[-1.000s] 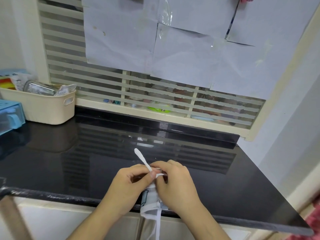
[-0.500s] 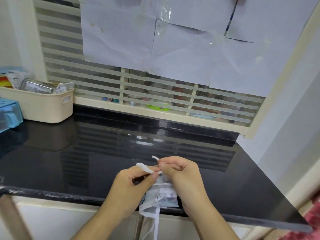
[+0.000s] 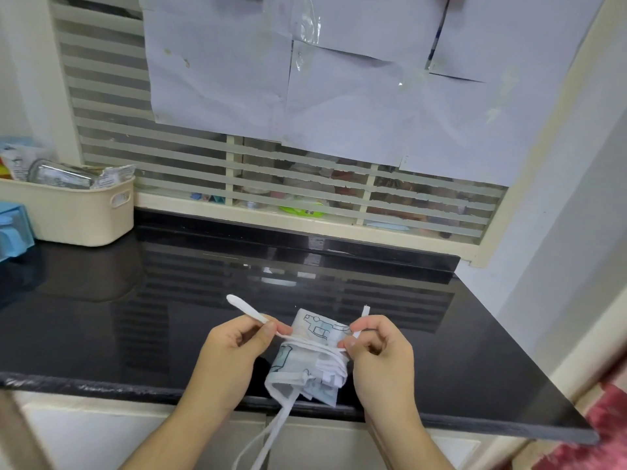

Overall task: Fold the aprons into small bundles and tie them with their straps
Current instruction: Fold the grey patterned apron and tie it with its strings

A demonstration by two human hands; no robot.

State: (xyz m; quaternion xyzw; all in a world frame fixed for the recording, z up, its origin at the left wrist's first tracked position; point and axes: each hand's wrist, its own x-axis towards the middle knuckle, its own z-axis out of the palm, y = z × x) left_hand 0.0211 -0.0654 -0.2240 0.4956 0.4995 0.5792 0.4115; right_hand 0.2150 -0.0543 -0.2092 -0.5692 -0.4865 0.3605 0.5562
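Note:
A small folded white apron bundle (image 3: pixel 307 362) with a pale blue print lies at the front edge of the black counter (image 3: pixel 169 317). White straps wrap across its middle. My left hand (image 3: pixel 234 351) pinches one strap end (image 3: pixel 242 308), which sticks up to the left. My right hand (image 3: pixel 378 351) pinches the other strap end (image 3: pixel 363 317) at the bundle's right side. The two hands sit on either side of the bundle, the strap taut between them. More strap (image 3: pixel 268 439) hangs off the counter edge.
A cream plastic basket (image 3: pixel 78 212) with packets stands at the back left, a blue box (image 3: pixel 13 228) beside it. Behind the counter is a striped window with paper sheets (image 3: pixel 339 79) taped on it. A wall closes the right side.
My hands have moved apart, left and right, drawing the strap ends outward. The bundle, hidden under the hands before, now shows between them.

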